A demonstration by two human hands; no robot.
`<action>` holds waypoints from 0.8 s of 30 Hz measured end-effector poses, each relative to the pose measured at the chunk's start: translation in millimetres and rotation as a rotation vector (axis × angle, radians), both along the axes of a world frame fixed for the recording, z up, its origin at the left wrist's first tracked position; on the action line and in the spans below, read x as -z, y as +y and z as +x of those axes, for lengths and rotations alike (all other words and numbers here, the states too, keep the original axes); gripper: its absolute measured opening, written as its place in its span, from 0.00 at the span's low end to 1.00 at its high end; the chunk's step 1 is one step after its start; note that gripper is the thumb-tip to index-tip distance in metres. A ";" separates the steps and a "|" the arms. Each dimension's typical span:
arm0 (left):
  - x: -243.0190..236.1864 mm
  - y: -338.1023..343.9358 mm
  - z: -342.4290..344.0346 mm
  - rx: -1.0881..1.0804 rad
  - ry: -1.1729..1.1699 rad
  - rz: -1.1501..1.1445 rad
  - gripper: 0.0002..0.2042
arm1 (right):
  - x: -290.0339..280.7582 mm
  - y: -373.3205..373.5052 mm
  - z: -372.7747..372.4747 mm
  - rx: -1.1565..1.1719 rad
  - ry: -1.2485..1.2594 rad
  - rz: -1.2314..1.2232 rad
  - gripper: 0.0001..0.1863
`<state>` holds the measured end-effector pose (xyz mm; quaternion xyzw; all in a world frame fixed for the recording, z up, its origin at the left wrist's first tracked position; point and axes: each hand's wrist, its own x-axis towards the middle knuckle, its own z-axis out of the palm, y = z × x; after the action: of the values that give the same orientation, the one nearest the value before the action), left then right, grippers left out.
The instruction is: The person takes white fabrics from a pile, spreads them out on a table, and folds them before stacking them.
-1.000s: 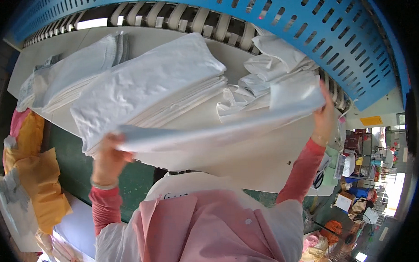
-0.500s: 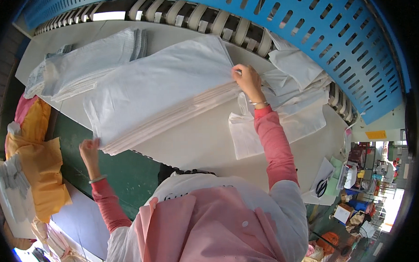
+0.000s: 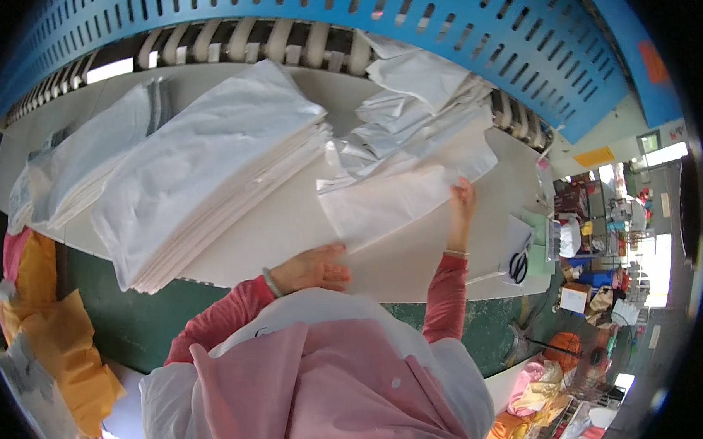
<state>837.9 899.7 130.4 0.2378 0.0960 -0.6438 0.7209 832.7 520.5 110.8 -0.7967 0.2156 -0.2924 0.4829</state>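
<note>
A loose white cloth (image 3: 401,193) lies partly crumpled on the table, its near part spread flat. My right hand (image 3: 462,202) is at its near right edge, fingers closed in a pinch on the cloth. My left hand (image 3: 311,269) is by the cloth's near left corner, empty, with its fingers stretched apart over the table's front edge. To the left sits a neat stack of folded white cloths (image 3: 210,155), its layered edges facing me. Neither hand touches that stack.
A second stack of whitish cloths (image 3: 98,155) lies further left on the grey table (image 3: 278,210). Behind runs a row of pale rollers under a slotted blue guard (image 3: 406,16). Black-handled scissors (image 3: 518,268) rest at the table's right end. Orange cloth (image 3: 70,353) hangs at the left.
Both hands have left the folded stack and moved right to the loose white cloth. My view has shifted right, and the stack's top cloth looks more wrinkled.
</note>
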 end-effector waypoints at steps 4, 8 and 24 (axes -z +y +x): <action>16.8 -48.1 -4.4 -0.016 -0.045 0.266 0.16 | 2.7 36.1 -21.2 0.208 0.004 0.332 0.22; -21.3 -29.7 -3.9 0.027 -0.292 0.320 0.11 | -0.1 25.9 -27.6 0.332 -0.193 0.958 0.16; -200.7 240.3 19.6 -1.459 -0.446 0.525 0.07 | -200.7 92.8 119.8 -0.416 -0.285 0.623 0.10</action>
<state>857.5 1140.0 331.1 0.3998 0.2290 0.0952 0.8824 952.5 613.3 311.6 -0.5901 0.0592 -0.2166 0.7754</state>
